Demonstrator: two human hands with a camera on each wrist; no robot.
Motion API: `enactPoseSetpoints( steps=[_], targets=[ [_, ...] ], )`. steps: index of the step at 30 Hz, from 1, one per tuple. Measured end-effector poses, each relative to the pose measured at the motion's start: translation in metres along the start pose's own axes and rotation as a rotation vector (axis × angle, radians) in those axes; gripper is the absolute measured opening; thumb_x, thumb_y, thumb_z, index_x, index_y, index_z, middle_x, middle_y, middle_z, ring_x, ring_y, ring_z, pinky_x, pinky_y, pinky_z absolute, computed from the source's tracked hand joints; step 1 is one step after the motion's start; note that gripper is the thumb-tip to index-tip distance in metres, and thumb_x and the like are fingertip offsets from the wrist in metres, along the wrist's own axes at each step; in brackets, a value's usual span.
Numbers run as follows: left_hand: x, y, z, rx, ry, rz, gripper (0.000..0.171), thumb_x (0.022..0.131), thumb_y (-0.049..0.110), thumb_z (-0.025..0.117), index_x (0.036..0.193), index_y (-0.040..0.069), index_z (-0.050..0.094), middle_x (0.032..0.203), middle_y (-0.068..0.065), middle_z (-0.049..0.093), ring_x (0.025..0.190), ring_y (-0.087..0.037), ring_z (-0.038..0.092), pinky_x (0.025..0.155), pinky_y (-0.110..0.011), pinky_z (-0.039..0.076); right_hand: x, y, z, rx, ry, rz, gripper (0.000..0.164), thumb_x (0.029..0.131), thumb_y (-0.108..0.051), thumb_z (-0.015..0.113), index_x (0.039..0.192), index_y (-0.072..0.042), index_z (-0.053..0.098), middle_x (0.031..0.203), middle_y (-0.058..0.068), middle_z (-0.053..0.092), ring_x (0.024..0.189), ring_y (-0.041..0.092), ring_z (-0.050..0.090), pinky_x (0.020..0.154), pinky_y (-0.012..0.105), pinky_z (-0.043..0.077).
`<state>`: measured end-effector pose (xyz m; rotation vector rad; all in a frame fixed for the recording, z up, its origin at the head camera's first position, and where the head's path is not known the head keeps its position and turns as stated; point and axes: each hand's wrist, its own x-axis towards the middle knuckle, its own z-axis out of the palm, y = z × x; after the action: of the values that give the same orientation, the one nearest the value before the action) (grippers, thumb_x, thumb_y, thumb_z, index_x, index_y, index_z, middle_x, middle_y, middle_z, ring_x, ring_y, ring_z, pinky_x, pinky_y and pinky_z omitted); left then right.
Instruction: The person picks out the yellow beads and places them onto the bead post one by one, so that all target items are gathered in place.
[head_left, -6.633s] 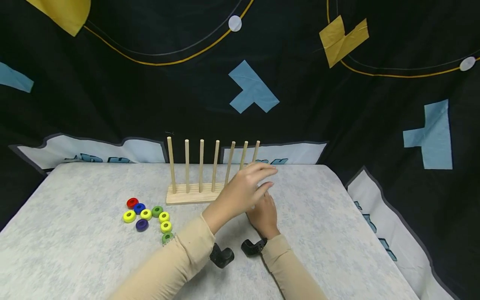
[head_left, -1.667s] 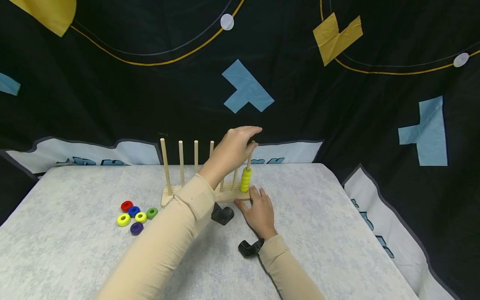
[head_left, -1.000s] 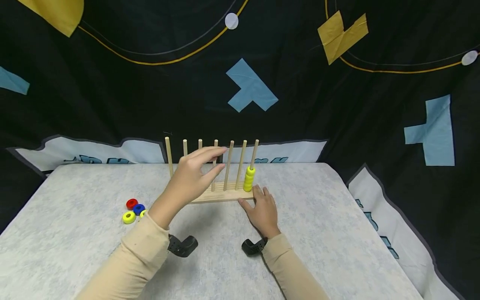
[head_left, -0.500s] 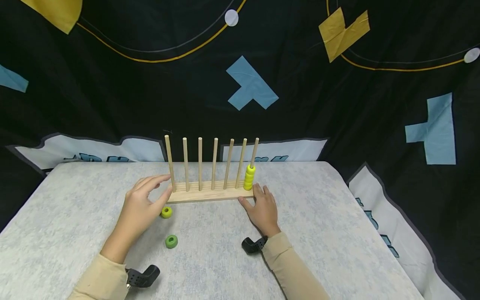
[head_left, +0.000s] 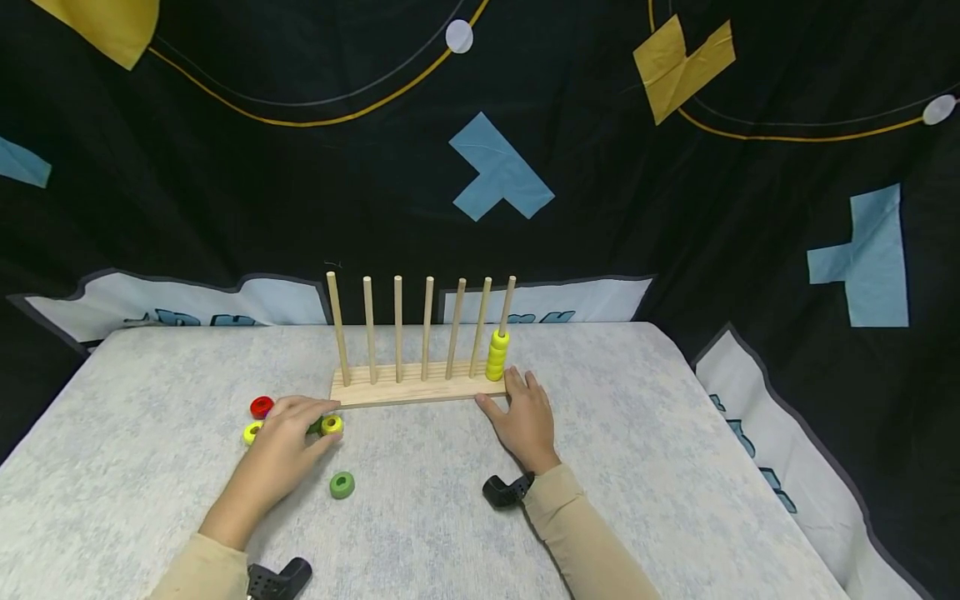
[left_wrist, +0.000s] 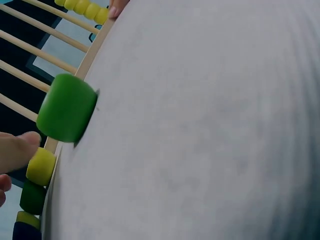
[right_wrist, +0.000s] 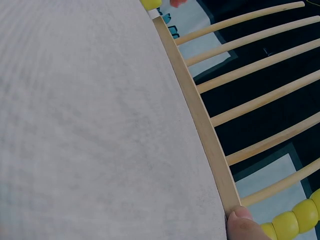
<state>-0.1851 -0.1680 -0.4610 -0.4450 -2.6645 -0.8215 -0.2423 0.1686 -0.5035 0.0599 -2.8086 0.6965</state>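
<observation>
A wooden peg rack (head_left: 420,392) with several upright pegs stands across the table. On its rightmost peg is a stack of yellow beads (head_left: 497,356). My right hand (head_left: 525,422) rests at the rack's right front corner, its thumb touching the base edge. At the left, my left hand (head_left: 281,446) hovers over the loose beads, thumb and fingers apart on either side of a yellow bead (head_left: 332,424). In the left wrist view the thumb (left_wrist: 22,147) is beside that bead; contact is unclear. A dark green bead (left_wrist: 33,197) sits by it, partly hidden in the head view.
A lighter green bead (head_left: 342,485) lies alone nearer the front. A red bead (head_left: 262,407) and another yellow bead (head_left: 252,432) show left of my left hand, which covers others. Black cloth (head_left: 300,208) hangs behind the table (head_left: 420,517).
Yellow beads now stack on the rightmost peg. My left hand has left that peg, moved left and come down among the loose beads. My right hand has settled at the rack's corner and stays there.
</observation>
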Motion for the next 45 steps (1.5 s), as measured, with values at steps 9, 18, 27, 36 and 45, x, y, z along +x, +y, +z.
enactPoseSetpoints(
  steps=[9,18,27,36,45],
  targets=[
    [-0.003,-0.004,0.009,0.038,-0.042,0.021,0.037,0.083,0.01,0.079,0.118,0.003,0.07,0.116,-0.014,0.071,0.113,-0.033,0.057,0.097,-0.055,0.049,0.0,0.002,0.002,0.004,0.002,0.005,0.081,0.092,-0.059,0.06,0.15,-0.005,0.042,0.154,0.015,0.044,0.147,0.04,0.032,0.119,0.059,0.029],
    [-0.003,-0.001,0.007,0.058,-0.021,0.026,0.037,0.081,0.008,0.079,0.117,0.002,0.071,0.115,-0.018,0.072,0.118,-0.04,0.054,0.098,-0.061,0.048,0.0,0.002,0.001,0.008,0.011,-0.005,0.081,0.092,-0.059,0.061,0.149,-0.005,0.043,0.153,0.015,0.045,0.146,0.041,0.033,0.119,0.059,0.031],
    [-0.004,0.0,0.01,0.068,0.004,0.045,0.037,0.079,0.004,0.08,0.114,-0.002,0.071,0.121,-0.021,0.069,0.117,-0.041,0.054,0.098,-0.059,0.049,-0.001,0.002,0.0,0.01,0.01,0.002,0.08,0.092,-0.058,0.061,0.149,-0.005,0.043,0.153,0.015,0.045,0.146,0.041,0.033,0.119,0.06,0.031],
    [-0.001,0.004,0.012,0.067,-0.006,-0.004,0.032,0.08,0.009,0.081,0.108,-0.002,0.072,0.112,-0.02,0.072,0.115,-0.04,0.056,0.097,-0.058,0.05,-0.002,0.0,-0.001,0.015,0.01,0.001,0.08,0.092,-0.057,0.062,0.149,-0.004,0.043,0.153,0.016,0.044,0.146,0.041,0.033,0.119,0.06,0.03],
    [0.008,0.027,0.005,-0.01,-0.034,-0.032,0.032,0.085,0.012,0.078,0.115,0.004,0.068,0.109,-0.014,0.071,0.096,-0.031,0.069,0.082,-0.05,0.059,-0.001,-0.001,-0.002,0.011,0.003,0.001,0.08,0.092,-0.056,0.062,0.149,-0.003,0.043,0.153,0.016,0.044,0.147,0.041,0.032,0.121,0.057,0.028]
  ],
)
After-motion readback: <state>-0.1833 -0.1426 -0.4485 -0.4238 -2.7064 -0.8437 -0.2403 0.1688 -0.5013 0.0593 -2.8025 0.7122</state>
